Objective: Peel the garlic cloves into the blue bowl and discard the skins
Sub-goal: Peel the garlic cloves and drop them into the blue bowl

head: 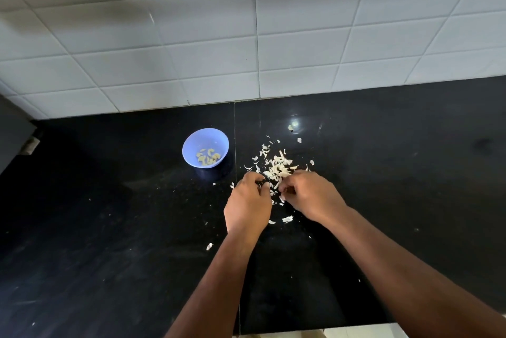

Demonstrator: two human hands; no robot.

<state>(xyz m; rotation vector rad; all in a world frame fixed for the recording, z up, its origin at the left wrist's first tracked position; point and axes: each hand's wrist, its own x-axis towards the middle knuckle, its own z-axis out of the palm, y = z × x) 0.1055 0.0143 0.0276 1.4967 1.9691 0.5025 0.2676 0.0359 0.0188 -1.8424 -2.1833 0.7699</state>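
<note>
Garlic cloves [208, 158]: peeled, in the bottom of the blue bowl [191, 146].
Blue bowl: on the black surface [109, 214], left of the skins.
Skins [278, 168]: loose pile just beyond both hands.
Left hand [247, 203]: fingers curled; grip contents hidden, cannot tell.
Right hand [312, 195]: curled grip pinches a pale skin scrap.
Wall [246, 36]: white tiles behind.

Curled fingers [257, 181] of the left hand [247, 206] hid whatever lay beneath them. Right hand [309, 195] contents likewise undeterminable. Both forearms ran past the lower edge. Specks beyond the fingers too small to identify.
</note>
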